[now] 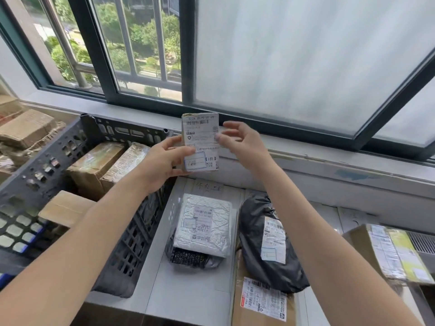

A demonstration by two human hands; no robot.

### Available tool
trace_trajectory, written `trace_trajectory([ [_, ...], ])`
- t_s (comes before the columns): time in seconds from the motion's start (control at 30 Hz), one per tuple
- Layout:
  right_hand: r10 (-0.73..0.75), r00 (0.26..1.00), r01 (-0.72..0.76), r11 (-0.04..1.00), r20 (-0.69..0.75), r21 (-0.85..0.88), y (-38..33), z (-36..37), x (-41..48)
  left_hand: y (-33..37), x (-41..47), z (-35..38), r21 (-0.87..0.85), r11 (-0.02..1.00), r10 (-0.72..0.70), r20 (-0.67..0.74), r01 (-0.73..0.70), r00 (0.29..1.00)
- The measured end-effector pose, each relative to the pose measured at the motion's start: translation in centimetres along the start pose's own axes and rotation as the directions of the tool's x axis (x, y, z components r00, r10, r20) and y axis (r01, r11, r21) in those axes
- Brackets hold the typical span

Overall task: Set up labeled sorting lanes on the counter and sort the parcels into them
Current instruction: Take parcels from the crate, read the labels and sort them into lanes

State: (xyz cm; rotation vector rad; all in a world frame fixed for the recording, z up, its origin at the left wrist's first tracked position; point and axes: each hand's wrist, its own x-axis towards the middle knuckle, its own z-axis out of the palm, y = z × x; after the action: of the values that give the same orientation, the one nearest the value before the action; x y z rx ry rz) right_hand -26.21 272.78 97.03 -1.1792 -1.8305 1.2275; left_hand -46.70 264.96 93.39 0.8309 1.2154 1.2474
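The person holds a small parcel (200, 142) up in the air, in front of the window (282, 55) sill and above the far edge of the bench (188, 297). Its white shipping label faces the camera. The left hand (162, 158) has its grip closed around the lower left side of this parcel, with the thumb on the label and the fingers curled behind. The right hand (240, 142) has its grip spread: only the thumb tip touches the right edge of the parcel, and the other fingers are relaxed and apart. On the bench, under the held parcel, there is a paper strip with handwriting (208, 187). Nearer to the camera, a silver padded mailer (202, 224) lies on top of a dark patterned packet (188, 257). Just beside it on the right, a black plastic bag parcel (256, 243) rests partly on a flat cardboard parcel (261, 304). Further right stands a cardboard box (386, 250) with labels. On the left, a grey plastic crate (131, 243) holds several brown boxes (94, 165).
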Motion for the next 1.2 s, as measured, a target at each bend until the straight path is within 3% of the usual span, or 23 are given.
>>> trace_trajectory([
  [0.07, 0.088, 0.995, -0.091, 0.992, 0.035, 0.089, 1.0, 0.0, -0.8, -0.5, 0.3, 1.0, 0.004, 1.0, -0.012, 0.04, 0.011, 0.999],
  [0.2, 0.225, 0.974, -0.204, 0.931, -0.034, 0.302, 3.7, -1.5, -3.1, -2.2, 1.1, 3.3, 0.13, 0.989, -0.085, 0.083, 0.074, 0.993],
  [0.37, 0.286, 0.95, -0.243, 0.93, -0.125, 0.276, 7.5, -4.5, -5.6, -4.7, 1.8, 7.5, 0.151, 0.984, -0.111, 0.086, 0.097, 0.99],
  [0.67, 0.38, 0.896, -0.262, 0.87, -0.229, 0.418, 13.2, -12.4, -10.1, -8.6, 3.3, 18.3, 0.105, 0.989, -0.11, 0.023, 0.107, 0.994],
  [0.87, 0.427, 0.847, -0.266, 0.856, -0.317, 0.443, 17.2, -18.9, -12.5, -11.9, 4.6, 26.9, 0.167, 0.979, -0.124, 0.031, 0.118, 0.992],
  [1.2, 0.523, 0.782, -0.351, 0.82, -0.34, 0.453, 26.6, -26.4, -13.4, -18.7, 7.9, 37.2, 0.318, 0.933, -0.175, 0.0, 0.166, 0.985],
])
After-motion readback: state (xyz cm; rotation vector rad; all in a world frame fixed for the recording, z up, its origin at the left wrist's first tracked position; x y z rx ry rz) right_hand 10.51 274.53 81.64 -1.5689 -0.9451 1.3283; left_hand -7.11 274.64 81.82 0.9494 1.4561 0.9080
